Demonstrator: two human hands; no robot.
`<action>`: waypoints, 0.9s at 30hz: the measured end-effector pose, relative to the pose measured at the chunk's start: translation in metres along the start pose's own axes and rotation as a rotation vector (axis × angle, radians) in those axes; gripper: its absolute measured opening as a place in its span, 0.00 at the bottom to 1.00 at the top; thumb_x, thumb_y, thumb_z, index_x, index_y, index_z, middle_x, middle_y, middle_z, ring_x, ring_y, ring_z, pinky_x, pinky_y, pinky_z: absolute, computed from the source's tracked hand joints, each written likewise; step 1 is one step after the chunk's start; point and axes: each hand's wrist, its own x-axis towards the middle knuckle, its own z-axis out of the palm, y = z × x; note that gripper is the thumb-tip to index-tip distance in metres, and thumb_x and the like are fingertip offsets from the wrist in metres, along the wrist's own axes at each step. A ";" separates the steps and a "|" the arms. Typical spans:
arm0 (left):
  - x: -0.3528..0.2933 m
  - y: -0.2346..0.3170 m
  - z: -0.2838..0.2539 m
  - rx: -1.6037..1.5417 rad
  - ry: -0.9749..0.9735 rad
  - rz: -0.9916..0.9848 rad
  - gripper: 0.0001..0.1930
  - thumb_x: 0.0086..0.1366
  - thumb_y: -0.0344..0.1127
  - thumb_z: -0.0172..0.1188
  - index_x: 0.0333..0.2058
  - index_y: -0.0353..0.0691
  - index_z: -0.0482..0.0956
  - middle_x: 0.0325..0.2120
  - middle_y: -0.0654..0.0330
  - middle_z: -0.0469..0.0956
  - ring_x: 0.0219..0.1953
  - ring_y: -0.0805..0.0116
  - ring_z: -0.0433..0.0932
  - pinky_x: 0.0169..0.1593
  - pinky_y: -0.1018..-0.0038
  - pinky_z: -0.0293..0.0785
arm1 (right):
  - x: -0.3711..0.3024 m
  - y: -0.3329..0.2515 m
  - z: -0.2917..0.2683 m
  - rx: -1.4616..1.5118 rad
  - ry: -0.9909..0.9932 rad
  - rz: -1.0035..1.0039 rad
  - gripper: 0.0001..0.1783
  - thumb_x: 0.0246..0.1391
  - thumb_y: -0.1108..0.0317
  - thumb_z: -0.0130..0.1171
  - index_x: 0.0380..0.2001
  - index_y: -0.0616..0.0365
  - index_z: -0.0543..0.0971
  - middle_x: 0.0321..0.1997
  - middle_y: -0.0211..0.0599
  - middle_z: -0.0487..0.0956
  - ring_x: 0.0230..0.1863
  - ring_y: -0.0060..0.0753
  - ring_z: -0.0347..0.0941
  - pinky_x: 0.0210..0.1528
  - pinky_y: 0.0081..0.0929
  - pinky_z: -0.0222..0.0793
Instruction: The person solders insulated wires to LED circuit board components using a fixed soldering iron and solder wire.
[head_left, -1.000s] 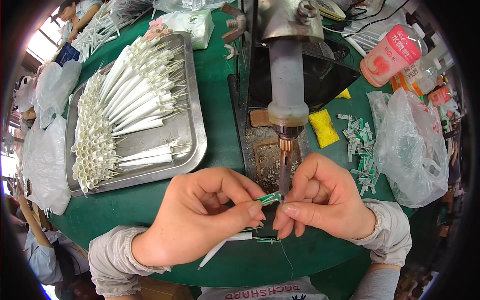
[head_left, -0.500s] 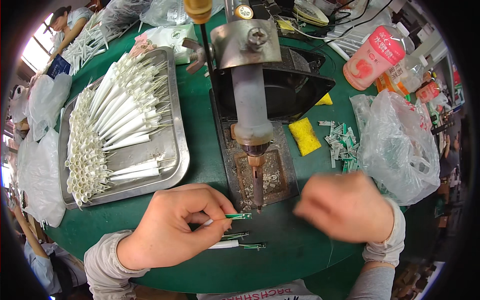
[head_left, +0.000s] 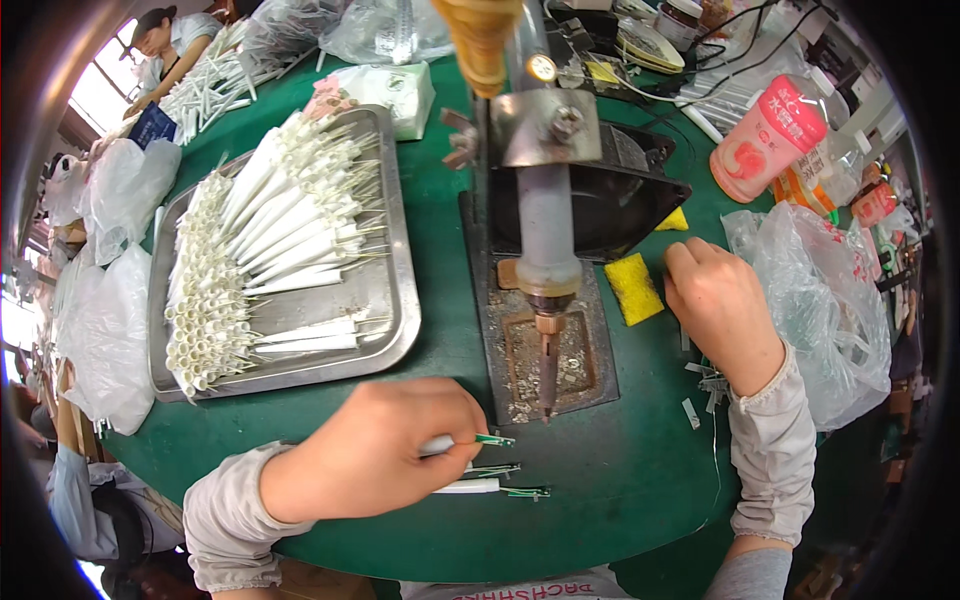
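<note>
My left hand [head_left: 375,450] is closed in a pinch on a white tube [head_left: 436,446] with a small green circuit board [head_left: 495,440] at its end. Below it on the green table lie another white tube [head_left: 470,487] with a board at its end and a second wired board [head_left: 495,469]. My right hand [head_left: 722,310] rests beside the yellow sponge [head_left: 634,289], over the loose small boards [head_left: 712,384]. Its fingers are bent and closed; their tips are hidden. Between the hands, a soldering iron [head_left: 546,230] hangs tip-down in a clamp.
A metal tray [head_left: 405,330] of white tubes [head_left: 290,230] stands at the left. Under the iron lies a dark base plate [head_left: 500,375], with a black fan-like housing [head_left: 600,200] behind. Plastic bags [head_left: 820,310], a pink-labelled bottle [head_left: 765,140] and cables crowd the right. Another person [head_left: 165,50] sits far left.
My right hand has moved away from the iron, up and right to the loose boards. The left hand keeps its hold on the tube with the board. The whole view has shifted slightly.
</note>
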 end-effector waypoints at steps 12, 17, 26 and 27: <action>-0.002 -0.004 -0.054 0.952 0.297 0.042 0.08 0.48 0.27 0.67 0.28 0.41 0.79 0.27 0.60 0.76 0.31 0.57 0.75 0.36 0.66 0.73 | 0.005 -0.017 -0.033 0.129 0.246 0.116 0.11 0.39 0.80 0.59 0.27 0.60 0.69 0.20 0.42 0.67 0.22 0.50 0.69 0.23 0.41 0.64; 0.000 -0.029 -0.067 0.708 0.186 -0.109 0.06 0.49 0.25 0.65 0.28 0.37 0.78 0.27 0.56 0.76 0.31 0.53 0.76 0.36 0.65 0.72 | 0.002 -0.035 -0.053 0.575 0.103 0.188 0.09 0.39 0.80 0.59 0.25 0.60 0.70 0.21 0.38 0.68 0.19 0.36 0.70 0.20 0.30 0.63; 0.002 -0.017 -0.070 0.494 0.254 -0.196 0.05 0.53 0.22 0.62 0.30 0.33 0.76 0.28 0.55 0.76 0.33 0.53 0.77 0.38 0.69 0.72 | -0.007 -0.062 -0.066 1.081 -0.228 0.070 0.08 0.39 0.78 0.61 0.25 0.58 0.74 0.20 0.29 0.71 0.15 0.19 0.66 0.17 0.18 0.62; 0.002 -0.012 -0.069 0.494 0.253 -0.194 0.05 0.53 0.22 0.62 0.30 0.33 0.76 0.28 0.55 0.76 0.33 0.53 0.77 0.38 0.69 0.72 | -0.008 -0.065 -0.065 1.081 -0.227 0.072 0.08 0.39 0.78 0.61 0.25 0.58 0.74 0.20 0.29 0.71 0.15 0.19 0.66 0.17 0.18 0.62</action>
